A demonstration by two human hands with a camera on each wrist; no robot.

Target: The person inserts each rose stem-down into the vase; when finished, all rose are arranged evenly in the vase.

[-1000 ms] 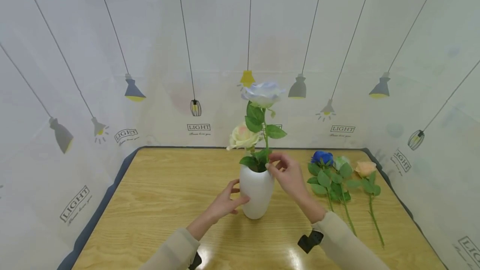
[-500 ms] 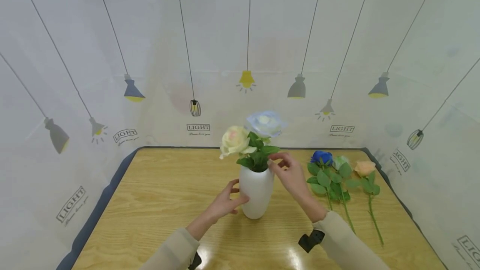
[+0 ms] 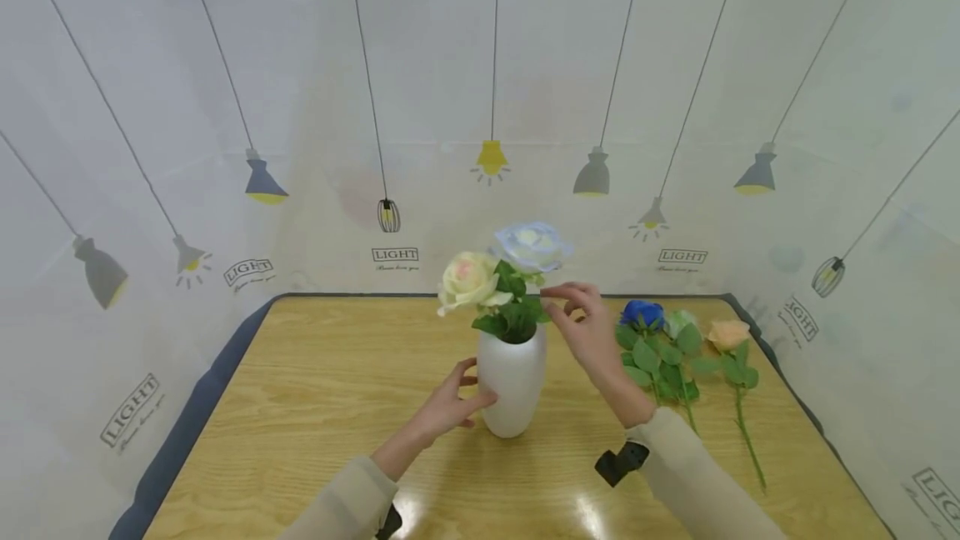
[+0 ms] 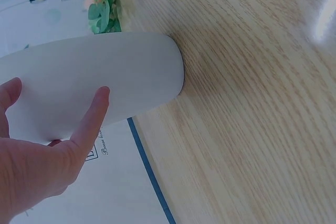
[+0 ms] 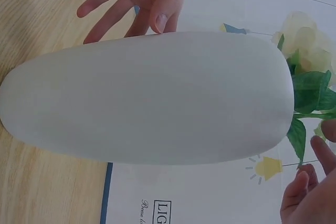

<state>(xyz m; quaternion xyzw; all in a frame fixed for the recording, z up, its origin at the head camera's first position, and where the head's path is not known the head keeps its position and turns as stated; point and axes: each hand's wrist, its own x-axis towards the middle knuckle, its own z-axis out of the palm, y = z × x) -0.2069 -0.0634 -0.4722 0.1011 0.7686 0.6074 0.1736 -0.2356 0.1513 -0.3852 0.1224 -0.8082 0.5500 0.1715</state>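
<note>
A white vase (image 3: 512, 386) stands upright mid-table with a cream rose (image 3: 467, 280) and a pale blue rose (image 3: 531, 245) in it. My left hand (image 3: 467, 388) rests on the vase's left side, its fingers (image 4: 92, 119) straight against the wall of the vase (image 4: 105, 80). My right hand (image 3: 576, 308) hovers just right of the vase's mouth, beside the green leaves (image 3: 513, 319). Its fingers are loosely bent and hold nothing. In the right wrist view its fingertips (image 5: 307, 182) sit just off a leaf (image 5: 310, 90) by the vase (image 5: 152, 98).
Three roses lie on the wooden table (image 3: 315, 390) right of the vase: a blue rose (image 3: 642, 313), a pale green-white rose (image 3: 680, 322) and a peach rose (image 3: 729, 333). Curtains printed with lamps close in the table on three sides. A dark strip edges the table's left side (image 3: 187, 432).
The pale blue rose has sunk lower into the vase, level with the cream one. My right hand has let go of it and lifted slightly up and right. The left hand stays put.
</note>
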